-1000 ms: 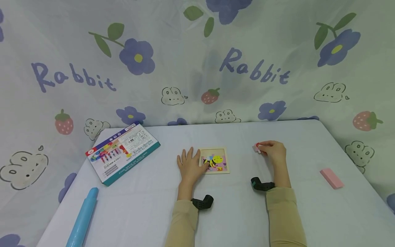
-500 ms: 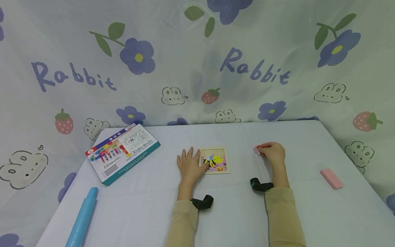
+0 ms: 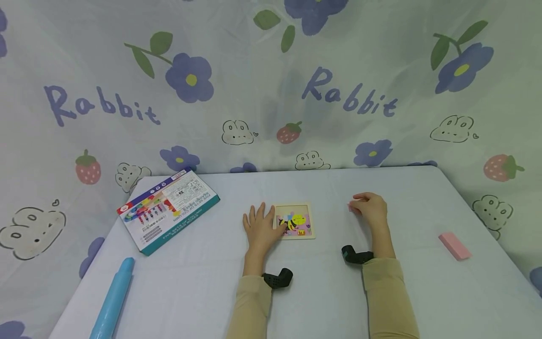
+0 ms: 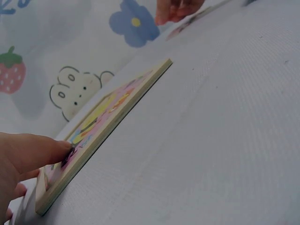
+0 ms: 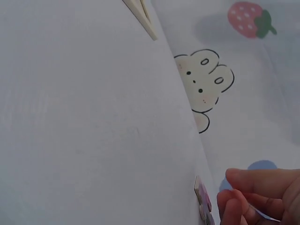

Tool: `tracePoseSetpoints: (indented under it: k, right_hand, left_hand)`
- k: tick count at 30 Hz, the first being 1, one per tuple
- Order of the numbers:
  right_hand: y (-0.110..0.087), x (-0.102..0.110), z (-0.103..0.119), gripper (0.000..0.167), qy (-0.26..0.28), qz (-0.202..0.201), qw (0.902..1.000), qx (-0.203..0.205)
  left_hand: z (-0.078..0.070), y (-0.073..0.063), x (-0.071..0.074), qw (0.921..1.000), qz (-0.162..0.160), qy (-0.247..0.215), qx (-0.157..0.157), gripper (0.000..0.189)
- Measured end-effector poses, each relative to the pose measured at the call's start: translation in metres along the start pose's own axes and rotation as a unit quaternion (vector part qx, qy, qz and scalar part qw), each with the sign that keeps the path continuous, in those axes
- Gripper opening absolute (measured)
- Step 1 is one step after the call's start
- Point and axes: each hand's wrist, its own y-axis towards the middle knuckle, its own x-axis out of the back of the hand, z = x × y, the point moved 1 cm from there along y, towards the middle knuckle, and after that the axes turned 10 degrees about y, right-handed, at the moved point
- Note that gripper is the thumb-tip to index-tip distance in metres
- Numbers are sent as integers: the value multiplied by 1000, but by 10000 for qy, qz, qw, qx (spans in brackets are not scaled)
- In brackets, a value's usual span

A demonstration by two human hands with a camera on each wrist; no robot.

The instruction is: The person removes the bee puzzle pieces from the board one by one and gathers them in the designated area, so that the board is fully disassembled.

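In the head view, my left hand (image 3: 261, 230) lies spread at the left edge of a wooden puzzle board (image 3: 312, 221). Its thumb presses on the bee picture (image 3: 297, 219), which fills the lower part of the frame; a bare strip shows above. My right hand (image 3: 371, 207) hovers over the table to the right, thumb and index finger slightly apart. In the right wrist view, a pink puzzle piece (image 5: 204, 200) lies just beside the fingertips (image 5: 234, 176). From the left wrist, flat pieces (image 4: 183, 26) show below the right hand (image 4: 178, 8), partly blurred.
A printed cardboard box (image 3: 169, 212) lies at the back left, with a light-blue tube-shaped thing (image 3: 112, 299) nearer me. A pink block (image 3: 455, 246) sits on the white table (image 3: 322, 292) at the right. Behind hangs a patterned curtain (image 3: 262, 80).
My right hand has shifted slightly left, and its fingers have parted from the small red and pink piece, now mostly hidden in the head view. The left hand stays still.
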Motion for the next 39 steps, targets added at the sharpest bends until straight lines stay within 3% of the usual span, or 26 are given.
tracePoseSetpoints:
  k: [12,25,33,39]
  right_hand:
    - [3,-21,5,33,246,913,9939,566]
    - [-3,-42,14,33,312,1544,9868,380]
    - [-7,-56,21,27,90,2243,9716,751]
    - [-9,-66,22,21,-402,2600,9582,1125]
  left_hand:
    - [0,0,-1,10000,-36,-59,-34,64]
    - [1,-2,-2,9995,-69,-286,-136,45]
    - [1,-2,-1,9991,-74,-367,-173,43]
    - [1,-2,-2,9988,-77,-378,-310,41]
